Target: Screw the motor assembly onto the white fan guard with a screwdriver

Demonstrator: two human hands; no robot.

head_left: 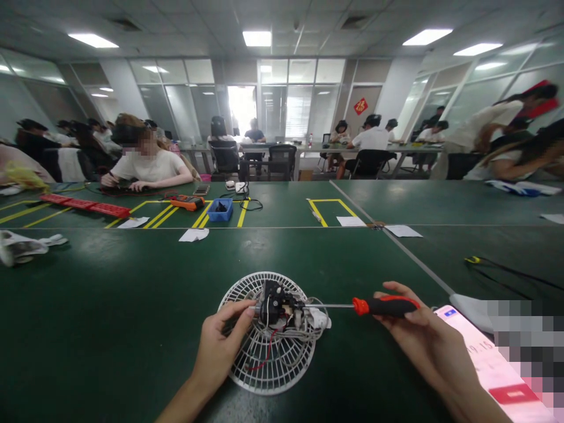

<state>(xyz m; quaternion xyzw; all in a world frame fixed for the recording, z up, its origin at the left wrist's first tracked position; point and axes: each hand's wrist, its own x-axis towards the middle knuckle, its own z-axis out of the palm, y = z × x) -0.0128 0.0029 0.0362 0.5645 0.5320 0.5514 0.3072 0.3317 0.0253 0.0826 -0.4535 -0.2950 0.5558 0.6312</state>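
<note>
A white round fan grille (275,376) lies on the green table in front of me. On top of it sits a black fan motor assembly (272,301) with grey and red wires (269,351) and a white plug (318,319). My left hand (220,338) pinches the metal shaft at the motor's left side between thumb and fingers. My right hand (418,329) grips a screwdriver (388,306) by its black and red handle. The screwdriver lies level, and its long blade points left to the motor's right side; whether the tip sits in a screw I cannot tell.
A lit phone (489,358) lies beside my right forearm. Farther off are a blue bin (220,210) with dark parts, an orange multimeter (188,202), red trays (86,205) and paper sheets (194,235). A person (150,158) sits across the table.
</note>
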